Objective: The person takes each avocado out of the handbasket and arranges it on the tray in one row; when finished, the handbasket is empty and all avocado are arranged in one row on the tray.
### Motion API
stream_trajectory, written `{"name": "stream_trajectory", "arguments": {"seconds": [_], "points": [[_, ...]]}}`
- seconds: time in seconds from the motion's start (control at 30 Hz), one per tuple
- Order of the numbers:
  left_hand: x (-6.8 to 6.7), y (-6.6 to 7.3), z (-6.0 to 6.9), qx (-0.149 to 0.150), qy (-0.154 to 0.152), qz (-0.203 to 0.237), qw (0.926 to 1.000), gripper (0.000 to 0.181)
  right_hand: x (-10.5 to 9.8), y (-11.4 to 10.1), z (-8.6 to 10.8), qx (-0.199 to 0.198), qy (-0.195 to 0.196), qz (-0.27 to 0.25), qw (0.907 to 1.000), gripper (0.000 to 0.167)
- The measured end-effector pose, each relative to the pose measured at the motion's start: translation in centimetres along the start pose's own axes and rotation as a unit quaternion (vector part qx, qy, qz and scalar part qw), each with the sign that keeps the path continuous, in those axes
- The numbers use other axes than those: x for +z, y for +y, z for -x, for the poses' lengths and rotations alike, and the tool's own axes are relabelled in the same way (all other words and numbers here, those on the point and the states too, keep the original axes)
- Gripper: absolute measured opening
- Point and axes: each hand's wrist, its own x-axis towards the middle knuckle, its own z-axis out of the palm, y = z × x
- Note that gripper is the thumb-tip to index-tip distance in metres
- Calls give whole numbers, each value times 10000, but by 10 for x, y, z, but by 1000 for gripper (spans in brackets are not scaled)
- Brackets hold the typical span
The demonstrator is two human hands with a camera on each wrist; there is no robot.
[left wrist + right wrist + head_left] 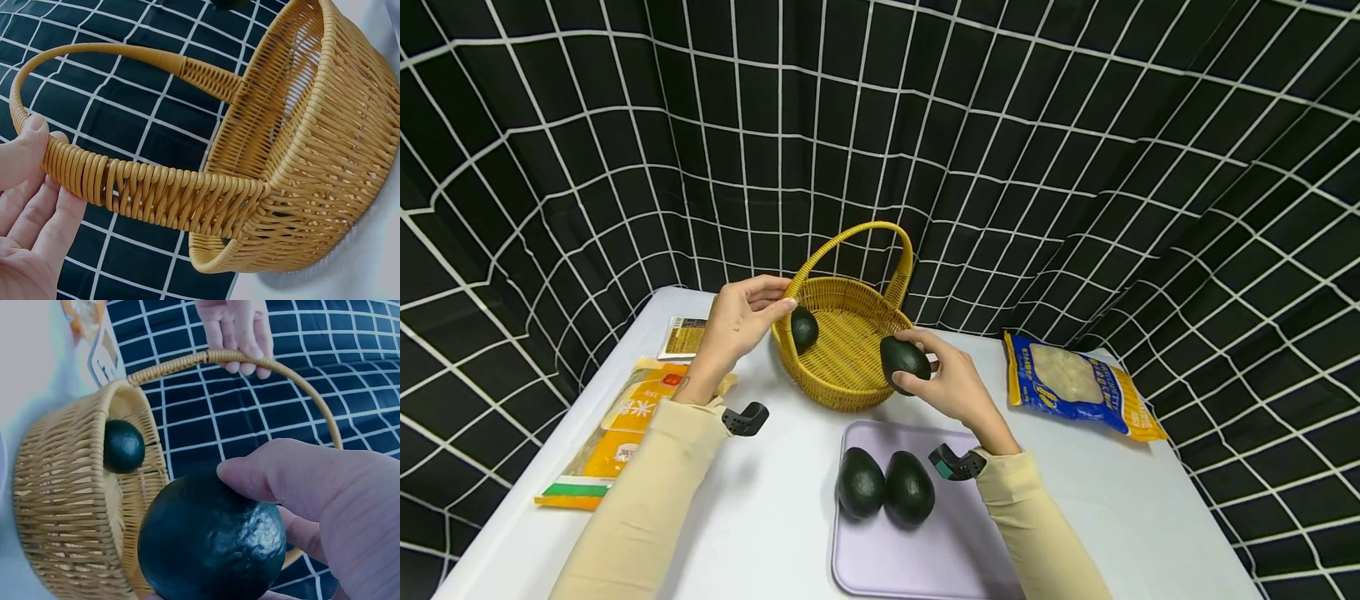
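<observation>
While the left hand [741,321] is pinching the handle [181,195] of the yellow wicker basket [850,350] between thumb and fingers, the right hand [951,375] is gripping a dark green avocado [905,365], thumb and fingers curling round it. That avocado is hovering at the basket's right front rim; whether it is touching, the views are not making clear. A second avocado [805,329] is resting inside the basket by the left wall, near the left hand. The handle is arching across the basket's opening. Nearer the person, two more avocados [861,483] are lying side by side on a pale lilac tray [955,542], and the right sleeve [1037,525] is covering some of its right part. Over on the left, the left sleeve [647,492] is hiding part of an orange bag [625,425], and a small packet [685,337] is lying just beyond that. To the right, a blue-and-yellow bag [1067,379] is lying well apart from the basket. Behind the white table [775,517], a black, white-gridded curtain [1000,167] is hanging.
</observation>
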Motion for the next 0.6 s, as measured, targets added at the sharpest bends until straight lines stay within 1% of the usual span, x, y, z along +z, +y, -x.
{"name": "stream_trajectory", "arguments": {"seconds": [0.1, 0.33, 0.6], "points": [[-1, 0, 0, 12, 29, -49, 10000, 34, 0, 2, 9, 29, 46, -4, 10000, 53], [-1, -1, 1, 18, 39, -34, 10000, 33, 1, 5, 31, 260, 93, -62, 9996, 53], [0, 0, 0, 65, 20, -36, 10000, 34, -1, 13, 63, 502, 399, -226, 9977, 56]]}}
